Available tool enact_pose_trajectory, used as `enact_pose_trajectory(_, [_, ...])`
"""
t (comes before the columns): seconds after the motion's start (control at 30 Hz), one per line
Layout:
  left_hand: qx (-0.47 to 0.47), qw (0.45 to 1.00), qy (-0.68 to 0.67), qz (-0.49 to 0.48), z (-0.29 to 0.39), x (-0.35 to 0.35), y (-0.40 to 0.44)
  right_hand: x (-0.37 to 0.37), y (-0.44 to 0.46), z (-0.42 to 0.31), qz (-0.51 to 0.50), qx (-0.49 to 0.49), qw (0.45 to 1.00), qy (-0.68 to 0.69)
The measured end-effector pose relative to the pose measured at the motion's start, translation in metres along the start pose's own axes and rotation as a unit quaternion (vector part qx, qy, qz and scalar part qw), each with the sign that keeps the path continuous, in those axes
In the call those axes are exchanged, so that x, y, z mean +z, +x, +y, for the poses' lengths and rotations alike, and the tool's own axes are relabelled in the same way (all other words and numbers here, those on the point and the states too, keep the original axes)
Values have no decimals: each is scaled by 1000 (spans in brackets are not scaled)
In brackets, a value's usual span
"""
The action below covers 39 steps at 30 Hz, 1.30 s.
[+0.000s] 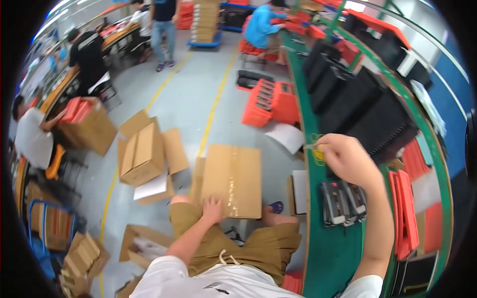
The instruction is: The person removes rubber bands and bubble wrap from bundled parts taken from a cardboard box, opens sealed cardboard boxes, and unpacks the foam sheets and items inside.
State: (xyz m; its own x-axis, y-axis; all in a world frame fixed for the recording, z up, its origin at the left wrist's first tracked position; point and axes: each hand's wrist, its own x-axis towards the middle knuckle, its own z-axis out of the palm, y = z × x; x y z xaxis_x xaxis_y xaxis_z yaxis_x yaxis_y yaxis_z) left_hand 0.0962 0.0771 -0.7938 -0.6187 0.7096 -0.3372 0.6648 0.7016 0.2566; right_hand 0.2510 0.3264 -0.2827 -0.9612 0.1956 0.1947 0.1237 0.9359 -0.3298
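A taped cardboard box [243,179] stands upright between my knees. My left hand [212,209] lies on its near left edge, fingers spread and holding nothing. Over the left edge of the green workbench [328,253], my right hand [343,154] is closed, thumb and fingers pinched on what look like small yellow-handled scissors [317,155]. Blur hides their exact shape and part of the grip. On the bench just below that hand lie several dark grey devices [343,201] in a row.
Large black cases [357,99] line the bench's far side. Red bins [268,102] stand on the floor ahead. An open carton holding a smaller box [144,154] is to the left. People sit at benches on the left, and a person in blue [263,27] sits farther ahead.
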Motion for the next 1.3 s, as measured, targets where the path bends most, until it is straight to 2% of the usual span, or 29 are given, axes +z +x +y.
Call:
enact_pose_trajectory(0.03, [-13, 999, 28, -43, -4, -6, 2, 39, 23, 15, -2, -71, 996, -55])
enact_pose_trajectory(0.13, [-32, 980, 55, -189, -7, -42, 2, 143, 85, 49, -94, -51, 991, -78])
enact_pose_trajectory(0.2, [-16, 994, 39, -103, -18, 0, 6, 215, 117, 82, -132, -13, 988, -81])
enact_pose_trajectory(0.27, [-63, 984, 67, -153, -4, -16, 8, 280, 138, 114, -150, 47, 986, -52])
enact_pose_trajectory(0.3, [-53, 982, 65, -172, -3, -2, 9, 312, 145, 133, -151, 60, 986, -33])
enact_pose_trajectory(0.33, [-50, 985, 61, -153, -8, 12, 9, 344, 147, 147, -163, 73, 983, -29])
enact_pose_trajectory(0.4, [-53, 992, 55, -99, -21, 26, 22, 401, 159, 172, -146, 197, 969, 42])
enact_pose_trajectory(0.43, [-52, 991, 54, -106, -23, 25, 24, 432, 160, 183, -152, 201, 967, 44])
enact_pose_trajectory(0.53, [-60, 980, -8, -187, -16, -10, 23, 507, 166, 208, 21, 238, 958, 159])
enact_pose_trajectory(0.67, [-67, 970, -27, -232, -13, -27, 26, 534, 191, 203, 58, 268, 952, 135])
enact_pose_trajectory(0.83, [-71, 967, -8, -246, -16, -16, 30, 548, 208, 203, 27, 286, 950, 124])
enact_pose_trajectory(1.1, [-76, 964, -6, -254, -17, -12, 32, 552, 201, 199, 35, 266, 956, 117])
enact_pose_trajectory(1.3, [-71, 966, -2, -248, -16, -15, 34, 560, 218, 212, -25, 263, 962, 77])
